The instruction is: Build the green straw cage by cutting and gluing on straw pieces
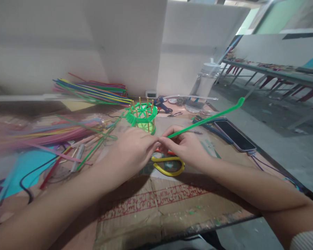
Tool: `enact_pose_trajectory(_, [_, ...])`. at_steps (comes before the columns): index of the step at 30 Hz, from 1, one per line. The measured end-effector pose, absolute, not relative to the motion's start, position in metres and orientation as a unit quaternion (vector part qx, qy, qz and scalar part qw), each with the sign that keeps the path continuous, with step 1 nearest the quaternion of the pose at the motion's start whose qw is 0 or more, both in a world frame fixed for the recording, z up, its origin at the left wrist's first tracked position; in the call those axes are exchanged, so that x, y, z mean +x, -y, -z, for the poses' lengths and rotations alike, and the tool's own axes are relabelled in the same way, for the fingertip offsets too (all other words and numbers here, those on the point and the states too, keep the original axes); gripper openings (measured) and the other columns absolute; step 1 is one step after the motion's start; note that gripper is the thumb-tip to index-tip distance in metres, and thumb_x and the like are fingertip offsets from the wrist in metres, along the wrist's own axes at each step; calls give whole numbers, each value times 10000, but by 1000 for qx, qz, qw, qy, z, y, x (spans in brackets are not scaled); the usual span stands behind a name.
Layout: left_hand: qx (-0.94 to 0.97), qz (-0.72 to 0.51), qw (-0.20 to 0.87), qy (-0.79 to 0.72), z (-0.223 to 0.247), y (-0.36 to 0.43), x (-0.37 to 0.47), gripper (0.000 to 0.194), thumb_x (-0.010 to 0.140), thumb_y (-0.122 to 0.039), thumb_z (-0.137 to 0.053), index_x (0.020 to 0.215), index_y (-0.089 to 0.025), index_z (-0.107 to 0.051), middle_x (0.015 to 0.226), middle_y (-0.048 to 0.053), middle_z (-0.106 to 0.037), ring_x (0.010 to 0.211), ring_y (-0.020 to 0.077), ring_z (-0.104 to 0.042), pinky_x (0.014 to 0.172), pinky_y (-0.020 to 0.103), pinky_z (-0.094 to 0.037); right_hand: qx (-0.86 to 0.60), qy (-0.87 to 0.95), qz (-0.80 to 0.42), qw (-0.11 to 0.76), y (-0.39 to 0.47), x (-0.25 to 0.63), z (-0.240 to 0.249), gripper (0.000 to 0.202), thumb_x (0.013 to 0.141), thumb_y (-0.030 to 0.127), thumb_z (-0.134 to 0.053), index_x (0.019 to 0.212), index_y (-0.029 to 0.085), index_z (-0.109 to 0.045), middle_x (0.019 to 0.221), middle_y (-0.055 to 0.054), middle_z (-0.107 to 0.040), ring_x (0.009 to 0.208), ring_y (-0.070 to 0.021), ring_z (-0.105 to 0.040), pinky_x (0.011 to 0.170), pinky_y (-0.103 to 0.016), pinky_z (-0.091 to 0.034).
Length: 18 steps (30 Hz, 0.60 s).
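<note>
A green pipe cleaner (207, 119) slants up to the right from my right hand (184, 144), its far tip bent over. The thumb and fingers of that hand pinch it near its lower end. My left hand (135, 146) meets the right one fingertip to fingertip; its fingers are pressed together, and whatever lies between them is hidden. Just beyond the hands stands a small round green frame (143, 113) with upright wooden sticks, partly covered by my left hand. Yellow-handled scissors (169, 168) lie right below my fingers on the cardboard.
Bundles of coloured pipe cleaners (94, 92) lie at the back left, more at the left. A glue gun (164, 105), a water bottle (202, 86), pliers (214, 130) and a phone (235, 134) are at the back and right. Cardboard (156, 208) covers the near table.
</note>
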<state>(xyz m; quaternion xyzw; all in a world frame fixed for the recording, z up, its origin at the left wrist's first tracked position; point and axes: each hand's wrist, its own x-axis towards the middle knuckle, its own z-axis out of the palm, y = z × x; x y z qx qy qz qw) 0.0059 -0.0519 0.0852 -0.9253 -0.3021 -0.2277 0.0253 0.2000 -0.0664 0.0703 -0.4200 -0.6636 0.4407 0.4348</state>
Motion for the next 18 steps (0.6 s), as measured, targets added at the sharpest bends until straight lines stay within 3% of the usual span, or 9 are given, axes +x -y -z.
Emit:
enact_pose_trajectory(3, [-918,238,-13,318,-90,49,3,291,988,-250,-497,840,-161,-732,753,48,-716,720,217,-633,670,328,-397,-407,667,-455,428,63,201,-70,286,876,461,-665,876,190,-573,688,6,-679,611,-126,-658,579,-248,-540])
enact_pose_trajectory(6, [-890,259,-134,352,-100,43,-4,331,979,-306,-509,771,-180,-733,697,4,-721,647,164,-637,594,272,-390,-409,701,-437,388,55,208,-75,270,873,435,-667,922,186,-573,772,-18,-691,669,-143,-665,621,-270,-541])
enact_pose_trajectory(9, [-849,293,-227,376,-111,37,-12,327,956,-352,-539,750,-195,-740,723,-22,-746,688,146,-669,625,237,-434,-439,795,-335,251,47,220,-81,232,889,376,-660,990,171,-622,842,-45,-698,717,-165,-655,653,-287,-517])
enact_pose_trajectory(12, [-826,316,-265,384,-119,35,-19,326,931,-380,-570,725,-198,-746,738,-20,-758,728,152,-682,681,235,-465,-406,877,-241,91,46,228,-80,336,865,319,-708,1168,181,-661,1104,-100,-706,933,-221,-667,836,-337,-512])
enact_pose_trajectory(15, [-810,324,-293,392,-124,36,-21,322,909,-396,-591,715,-199,-755,724,-12,-757,725,158,-682,696,245,-475,-377,906,-191,35,47,228,-71,489,836,261,-741,1305,179,-631,1263,-143,-640,1127,-280,-619,983,-385,-470])
enact_pose_trajectory(18, [-798,328,-313,397,-127,37,-21,314,887,-390,-602,696,-195,-755,712,-6,-756,723,163,-679,694,251,-475,-370,913,-171,25,48,222,-58,494,893,199,-634,1385,186,-586,1234,-146,-640,1105,-265,-629,976,-377,-479])
